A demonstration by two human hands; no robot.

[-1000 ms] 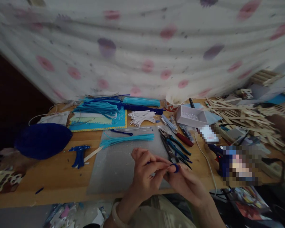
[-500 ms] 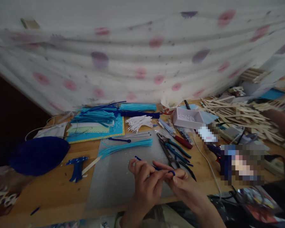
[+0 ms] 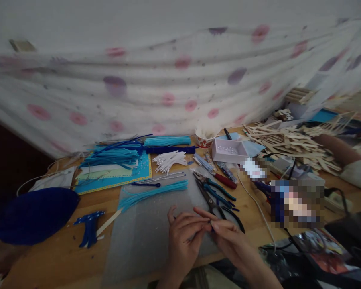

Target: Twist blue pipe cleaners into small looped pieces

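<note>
My left hand (image 3: 185, 237) and my right hand (image 3: 228, 235) meet over the front of a grey mat (image 3: 144, 241). Both pinch a short dark blue stem (image 3: 211, 226), mostly hidden between the fingertips. Just behind my right hand lie pliers with teal handles (image 3: 218, 188) and black-handled scissors (image 3: 212, 200). A bundle of light blue stems (image 3: 156, 192) rests across the mat's back part, with a dark blue looped stem (image 3: 146, 184) and a beaded strand (image 3: 168, 177) behind it.
Blue fuzzy oval (image 3: 36, 214) and small blue piece (image 3: 90, 228) lie left. Behind are white stems (image 3: 170, 160), a paper cup (image 3: 205, 138) and a white bead box (image 3: 230, 151). Wooden sticks (image 3: 291, 144) and another person's arm (image 3: 339, 150) are right.
The view has shifted slightly, moving the table items left. My fingertips have closed in around the blue stem, whose curved end and far tip showed more before.
</note>
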